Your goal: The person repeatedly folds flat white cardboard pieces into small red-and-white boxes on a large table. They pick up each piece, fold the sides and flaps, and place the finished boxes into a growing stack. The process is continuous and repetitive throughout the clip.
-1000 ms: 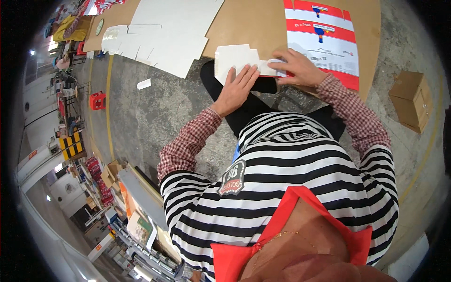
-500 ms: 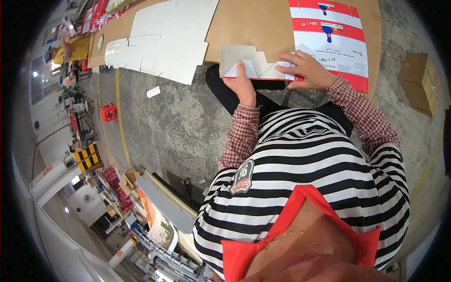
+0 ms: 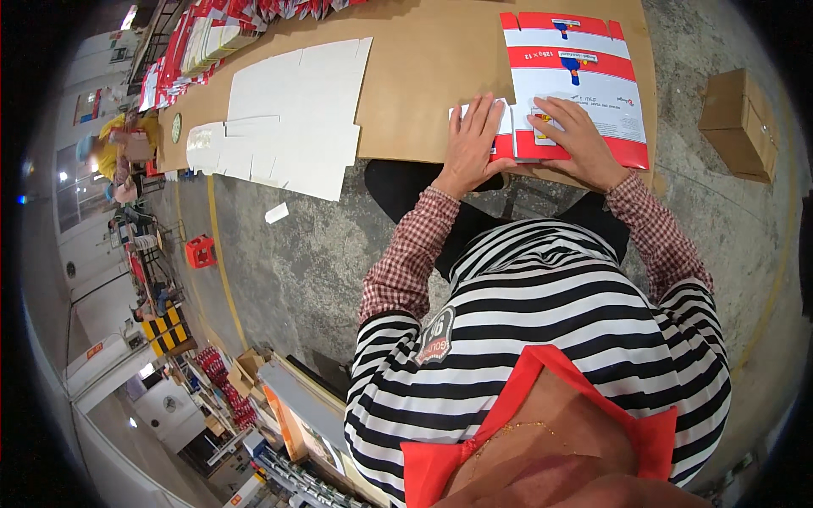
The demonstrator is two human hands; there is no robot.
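A red-and-white printed cardboard carton blank lies on the table's right part, by its near edge. Its left end is folded over into a narrow red-and-white panel. My left hand rests on that folded panel, fingers extended and flat, palm down. Beside it my right hand lies on the blank's near part, its fingers spread over the printed face. Both palms hide some of the fold. To the left lies a stack of plain pale card sheets with slits cut along its edges, touched by neither hand.
The brown table carries red-and-white card piles at the far left. A brown cardboard box stands on the floor at right. On the left are a red stool and a person in yellow.
The blank's left end, pale side up before, is now folded over to the right. My left hand has moved right onto it; my right hand has shifted onto the printed face.
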